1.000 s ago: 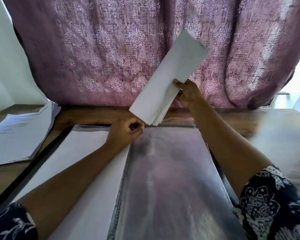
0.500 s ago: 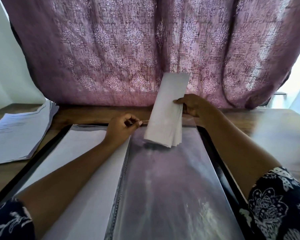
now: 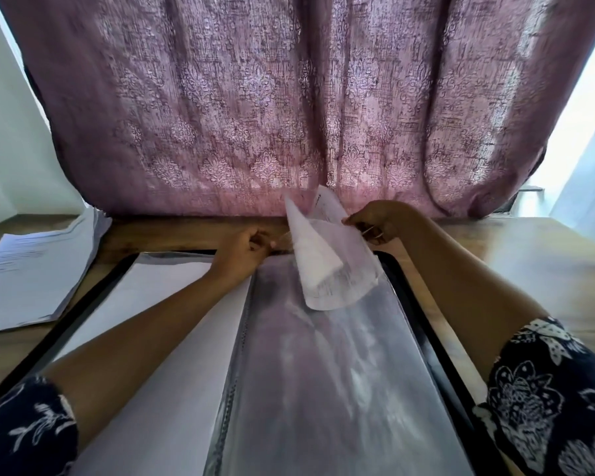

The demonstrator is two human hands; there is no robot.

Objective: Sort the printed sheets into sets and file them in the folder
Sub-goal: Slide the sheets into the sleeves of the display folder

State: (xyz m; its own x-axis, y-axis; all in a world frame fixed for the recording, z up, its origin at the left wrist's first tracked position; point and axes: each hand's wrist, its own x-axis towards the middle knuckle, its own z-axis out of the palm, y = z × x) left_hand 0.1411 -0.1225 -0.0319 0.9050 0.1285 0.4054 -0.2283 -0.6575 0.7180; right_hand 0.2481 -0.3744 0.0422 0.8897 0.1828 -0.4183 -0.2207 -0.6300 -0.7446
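Observation:
A black folder (image 3: 423, 304) lies open on the table in front of me. Its right page is a clear plastic sleeve (image 3: 323, 389); its left page shows a white sheet (image 3: 158, 324). My left hand (image 3: 244, 250) pinches the top edge of the sleeve at its opening. My right hand (image 3: 375, 223) grips a set of printed sheets (image 3: 327, 269), whose lower end lies inside the sleeve's mouth. The set's top corner curls over. More printed sheets (image 3: 35, 269) lie in a loose stack at the far left.
A purple patterned curtain (image 3: 289, 104) hangs right behind the wooden table (image 3: 536, 255). Pale walls stand at the left and right edges. Bare tabletop shows to the right of the folder.
My right hand has brought the set of sheets down from the air and pushed its lower end into the sleeve's mouth. My left hand has stayed at the sleeve's top edge.

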